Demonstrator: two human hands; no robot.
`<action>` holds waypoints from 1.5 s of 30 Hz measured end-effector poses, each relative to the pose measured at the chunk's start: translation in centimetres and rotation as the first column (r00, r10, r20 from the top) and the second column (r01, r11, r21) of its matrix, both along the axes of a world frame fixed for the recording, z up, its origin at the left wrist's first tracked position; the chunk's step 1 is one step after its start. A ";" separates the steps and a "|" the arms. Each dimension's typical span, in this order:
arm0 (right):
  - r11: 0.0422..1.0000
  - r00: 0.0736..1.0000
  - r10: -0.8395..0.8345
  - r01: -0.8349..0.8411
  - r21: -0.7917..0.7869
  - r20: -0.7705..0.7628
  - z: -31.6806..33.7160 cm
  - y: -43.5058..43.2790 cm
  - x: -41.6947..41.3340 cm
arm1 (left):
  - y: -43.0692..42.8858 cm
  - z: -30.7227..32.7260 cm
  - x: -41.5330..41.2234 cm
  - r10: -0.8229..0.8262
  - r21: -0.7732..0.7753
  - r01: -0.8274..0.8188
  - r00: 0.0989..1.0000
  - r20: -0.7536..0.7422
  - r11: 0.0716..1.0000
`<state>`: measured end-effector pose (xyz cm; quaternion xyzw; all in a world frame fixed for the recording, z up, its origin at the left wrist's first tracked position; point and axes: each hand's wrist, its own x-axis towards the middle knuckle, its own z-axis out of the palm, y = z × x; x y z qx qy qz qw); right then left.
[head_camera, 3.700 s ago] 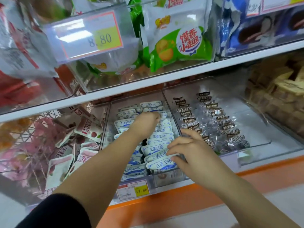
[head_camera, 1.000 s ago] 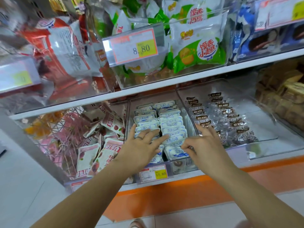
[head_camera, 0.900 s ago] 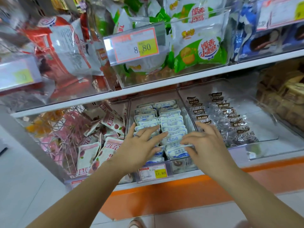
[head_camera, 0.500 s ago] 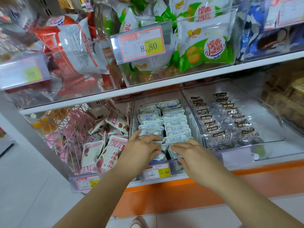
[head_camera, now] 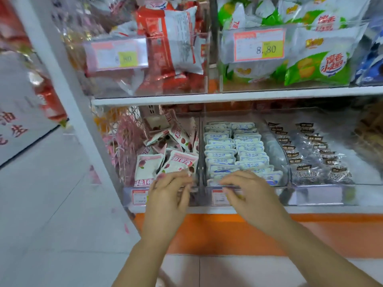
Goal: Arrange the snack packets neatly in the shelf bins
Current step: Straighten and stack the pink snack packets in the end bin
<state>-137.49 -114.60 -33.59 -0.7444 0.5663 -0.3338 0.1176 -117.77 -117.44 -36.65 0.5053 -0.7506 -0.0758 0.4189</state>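
At 6 o'clock, the left hand (head_camera: 170, 195) and right hand (head_camera: 248, 191) are hovering by the bins (head_camera: 281, 195), too blurry to tell their grip. Behind, blue packets (head_camera: 234, 150) are lying in tidy rows. Pink packets (head_camera: 165, 150) at 9 o'clock are looking messy.

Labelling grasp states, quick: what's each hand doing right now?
Left hand: curled at the front of the pink packets; blurred, cannot tell.
Right hand: over the front blue-white packets; cannot tell.
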 end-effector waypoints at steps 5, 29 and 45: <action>0.994 0.985 0.111 -0.112 0.002 -0.134 2.2 -2.7 6.0 | -0.8 0.5 4.4 0.100 0.152 -0.085 0.991 -0.093 0.985; 0.955 0.945 0.006 -0.103 0.277 0.328 6.7 -11.2 11.2 | -3.0 4.1 10.2 0.257 0.413 -0.024 0.815 -0.520 0.911; 0.881 0.875 0.260 -0.043 0.471 -0.408 3.2 -16.7 17.3 | -0.1 5.1 15.5 0.392 0.436 -0.172 0.780 -0.487 0.883</action>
